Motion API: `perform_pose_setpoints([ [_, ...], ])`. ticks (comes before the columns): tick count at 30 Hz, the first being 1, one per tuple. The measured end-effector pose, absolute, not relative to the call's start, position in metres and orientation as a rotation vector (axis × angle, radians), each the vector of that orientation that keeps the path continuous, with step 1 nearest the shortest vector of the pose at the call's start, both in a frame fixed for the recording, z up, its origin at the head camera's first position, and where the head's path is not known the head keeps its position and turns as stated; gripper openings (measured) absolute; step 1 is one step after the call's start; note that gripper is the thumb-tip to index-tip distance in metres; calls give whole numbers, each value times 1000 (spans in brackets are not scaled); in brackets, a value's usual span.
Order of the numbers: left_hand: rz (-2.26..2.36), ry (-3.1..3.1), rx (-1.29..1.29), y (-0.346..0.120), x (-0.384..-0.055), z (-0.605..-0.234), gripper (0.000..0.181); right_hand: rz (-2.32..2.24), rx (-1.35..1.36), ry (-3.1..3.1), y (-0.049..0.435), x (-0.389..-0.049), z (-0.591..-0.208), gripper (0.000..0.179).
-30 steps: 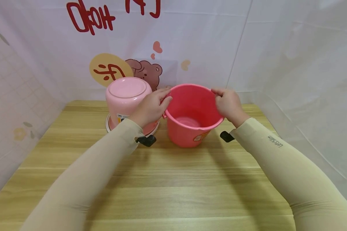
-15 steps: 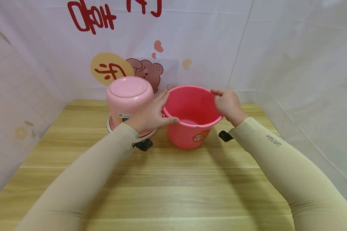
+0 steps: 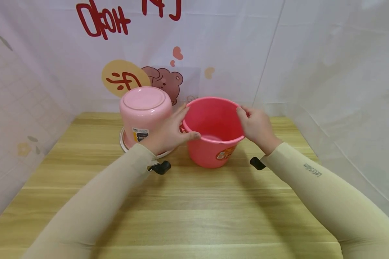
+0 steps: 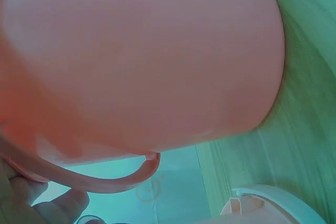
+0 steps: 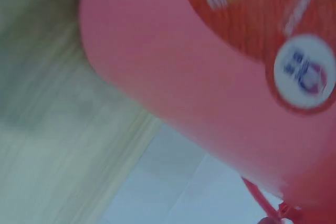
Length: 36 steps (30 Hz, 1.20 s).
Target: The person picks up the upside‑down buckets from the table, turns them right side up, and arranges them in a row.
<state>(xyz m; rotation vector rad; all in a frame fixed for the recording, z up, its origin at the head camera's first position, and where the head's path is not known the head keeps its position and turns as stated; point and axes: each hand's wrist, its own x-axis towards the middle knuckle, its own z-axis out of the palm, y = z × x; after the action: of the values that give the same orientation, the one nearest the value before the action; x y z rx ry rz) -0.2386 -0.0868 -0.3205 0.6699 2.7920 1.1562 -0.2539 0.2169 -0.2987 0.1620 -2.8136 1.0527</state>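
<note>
A bright pink plastic bucket (image 3: 205,156) stands mouth up on the table between both hands. My left hand (image 3: 165,133) holds its left rim, thumb along the front edge and fingers towards the back. In the left wrist view those fingertips (image 4: 68,203) are at the bucket's curved handle (image 4: 113,184). On the far right side, my right hand (image 3: 259,126) grips the rim with thumb and curled fingers. An orange-red sticker (image 5: 236,19) is on the bucket's side in the right wrist view, where the right hand is mostly out of frame.
A paler pink tub (image 3: 144,104) sits upside down left of the bucket, its wide white rim (image 3: 122,140) low at the table. Behind the wooden table (image 3: 194,216) hangs a white printed curtain (image 3: 227,46). Black wrist mounts (image 3: 257,163) stick out below the sleeves.
My left thumb has spread forward along the front rim. The bucket has turned a little, showing more of its sticker. My right hand has shifted slightly nearer along the rim.
</note>
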Motion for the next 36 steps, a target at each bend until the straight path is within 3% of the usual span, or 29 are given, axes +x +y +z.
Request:
perform_pose_setpoints([
  [6, 1149, 2806, 612, -86, -233, -322, 117, 1053, 317, -2917, 214, -230, -303, 94],
  [13, 1187, 2812, 614, -84, -227, -323, 112, 1294, 528, -2793, 214, -217, -315, 94],
  [24, 1141, 2855, 547, -78, -221, -321, 106, 1340, 460, -2826, 212, -205, -306, 104],
  [36, 1182, 2864, 484, -73, -223, -322, 108, 1339, 412, -2873, 215, -213, -304, 116],
])
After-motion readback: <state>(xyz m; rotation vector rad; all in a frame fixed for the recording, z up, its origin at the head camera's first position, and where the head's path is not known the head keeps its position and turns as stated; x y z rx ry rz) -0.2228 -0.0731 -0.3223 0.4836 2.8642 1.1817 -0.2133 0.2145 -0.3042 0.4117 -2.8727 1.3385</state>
